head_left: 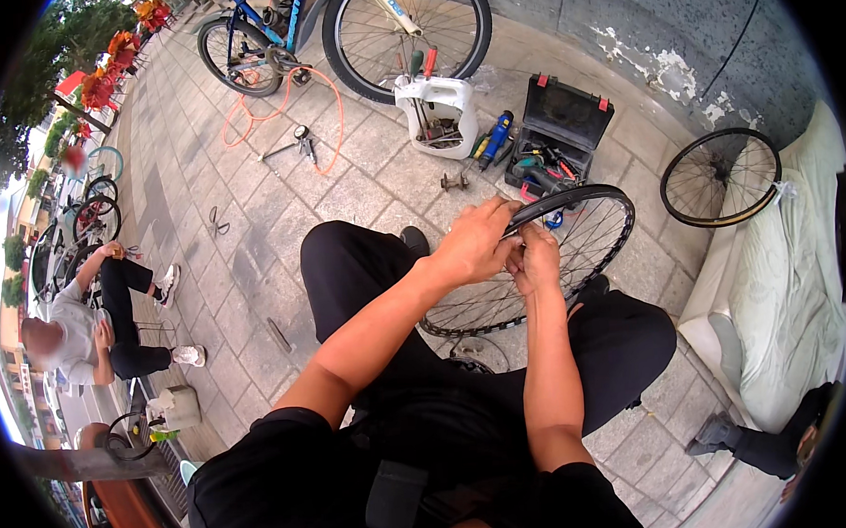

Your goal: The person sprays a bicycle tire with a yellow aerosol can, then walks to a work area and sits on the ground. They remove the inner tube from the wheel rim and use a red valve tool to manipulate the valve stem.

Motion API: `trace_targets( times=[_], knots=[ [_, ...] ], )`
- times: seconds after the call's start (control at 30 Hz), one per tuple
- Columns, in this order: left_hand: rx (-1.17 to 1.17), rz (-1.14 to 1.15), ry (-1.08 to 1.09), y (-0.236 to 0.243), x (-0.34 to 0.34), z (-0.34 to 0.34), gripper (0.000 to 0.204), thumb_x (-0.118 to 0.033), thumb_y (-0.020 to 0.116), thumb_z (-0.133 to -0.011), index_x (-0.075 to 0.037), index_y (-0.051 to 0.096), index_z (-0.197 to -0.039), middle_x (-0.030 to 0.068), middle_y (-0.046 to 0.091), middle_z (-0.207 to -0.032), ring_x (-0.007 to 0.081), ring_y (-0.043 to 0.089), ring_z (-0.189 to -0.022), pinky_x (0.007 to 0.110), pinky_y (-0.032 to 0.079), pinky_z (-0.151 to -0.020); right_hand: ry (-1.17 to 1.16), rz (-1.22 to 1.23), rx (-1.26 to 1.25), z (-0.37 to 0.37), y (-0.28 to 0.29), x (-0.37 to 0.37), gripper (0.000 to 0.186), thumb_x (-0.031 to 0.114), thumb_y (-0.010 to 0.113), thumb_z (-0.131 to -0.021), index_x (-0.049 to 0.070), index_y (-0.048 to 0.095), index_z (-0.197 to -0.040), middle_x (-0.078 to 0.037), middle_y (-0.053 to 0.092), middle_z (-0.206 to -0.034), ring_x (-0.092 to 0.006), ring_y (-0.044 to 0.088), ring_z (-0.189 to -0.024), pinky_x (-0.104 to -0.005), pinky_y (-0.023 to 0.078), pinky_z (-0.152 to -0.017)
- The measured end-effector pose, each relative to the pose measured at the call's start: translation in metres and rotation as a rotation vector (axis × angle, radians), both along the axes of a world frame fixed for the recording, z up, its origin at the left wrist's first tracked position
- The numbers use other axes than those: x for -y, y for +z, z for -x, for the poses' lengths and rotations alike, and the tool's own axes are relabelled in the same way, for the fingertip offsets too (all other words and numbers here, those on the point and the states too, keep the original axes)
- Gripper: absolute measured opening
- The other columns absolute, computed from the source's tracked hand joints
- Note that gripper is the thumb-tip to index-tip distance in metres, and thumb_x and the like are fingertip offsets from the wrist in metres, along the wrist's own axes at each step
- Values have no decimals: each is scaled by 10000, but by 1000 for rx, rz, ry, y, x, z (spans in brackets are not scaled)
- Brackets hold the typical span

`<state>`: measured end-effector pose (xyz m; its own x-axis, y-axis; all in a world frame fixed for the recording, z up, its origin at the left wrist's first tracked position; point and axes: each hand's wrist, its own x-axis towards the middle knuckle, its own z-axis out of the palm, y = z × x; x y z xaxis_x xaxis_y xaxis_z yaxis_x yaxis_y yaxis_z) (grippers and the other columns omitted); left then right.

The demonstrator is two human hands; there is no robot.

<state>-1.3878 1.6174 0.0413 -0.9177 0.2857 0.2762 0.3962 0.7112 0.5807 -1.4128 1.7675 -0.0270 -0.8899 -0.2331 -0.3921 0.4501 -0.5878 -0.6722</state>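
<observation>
Between my knees a bicycle wheel point(597, 253) with a black tyre leans upright at a tilt, its lower part near my shins. My left hand point(478, 238) is closed over the tyre at the upper left of the wheel. My right hand point(538, 257) is pinched at the rim just below and right of my left one; what lies between its fingertips is too small to make out. A black open toolbox point(568, 116) with assorted tools stands just beyond the wheel, beside a metal hub point(453, 182) on the paving.
Ahead are a blue bicycle point(282, 58), a white jug point(451, 145) of tools and an orange hose point(340, 126) with a gauge. A second wheel point(677, 209) leans by a covered pale object point(777, 267) at right. A seated person point(95, 325) is left; another person's leg point(761, 447) is lower right.
</observation>
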Motion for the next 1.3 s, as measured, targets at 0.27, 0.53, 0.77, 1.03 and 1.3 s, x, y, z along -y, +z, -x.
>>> trace_targets(
  times=[0.27,0.53,0.77,1.03,1.3],
  knots=[
    [-103,101,53,-2,-8,0,490,-162,728,-911,57,585,-1325,214,679,-1104,394,657,-1000,459,437,-896,18,-1,-14,-4,7,-3,217,176,508,-1100,25,651,-1040,-6,577,-702,-99,444,-454,-307,390,-440],
    [-140,145,119,1,-26,6,276,-223,710,-923,5,591,-1024,168,700,-807,398,677,-740,470,436,-775,-96,126,-94,-21,-10,-7,279,261,563,-1113,7,676,-1139,1,636,-753,-86,500,-494,-268,396,-450],
    [-156,114,-18,6,-22,6,408,-165,720,-891,54,579,-1205,225,640,-1080,393,633,-1030,474,442,-829,4,48,48,-5,6,-17,187,132,553,-1070,39,693,-987,15,614,-710,-61,424,-445,-237,330,-414],
    [-171,174,34,7,-23,6,485,-189,738,-888,62,594,-1277,196,663,-1034,375,653,-938,457,432,-857,-49,54,-12,-8,-6,-13,256,221,528,-1122,3,655,-1166,-1,645,-824,-96,476,-520,-288,391,-470],
    [-95,236,104,1,-23,17,392,-207,713,-910,61,611,-1177,192,689,-979,386,659,-853,470,436,-839,-45,62,-154,-13,-22,-10,365,167,550,-1094,-32,591,-1397,-40,682,-891,-101,486,-527,-282,412,-479]
  ],
)
